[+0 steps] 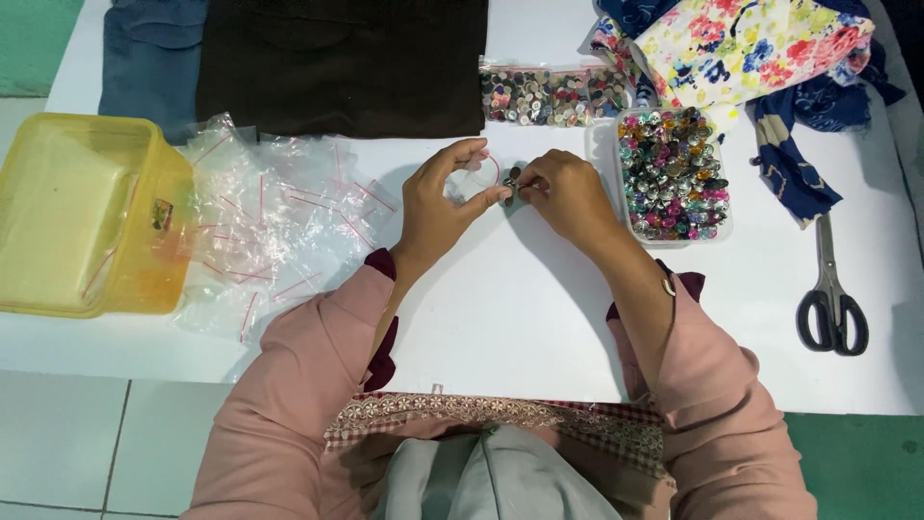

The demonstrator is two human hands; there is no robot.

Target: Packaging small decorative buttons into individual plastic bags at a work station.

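While your left hand point(445, 197) is pinching a small clear bag point(478, 173) open | your right hand point(563, 193) is gripping buttons point(512, 178) at its mouth | next: likely dropping them in cleanly, above the white table point(500, 308).

We have one view only, from a camera on the person's head. It looks steeply down and forward over the white table point(520, 318), close enough that our own sleeves fill the bottom edge, while the far fabric is cut off at the top.
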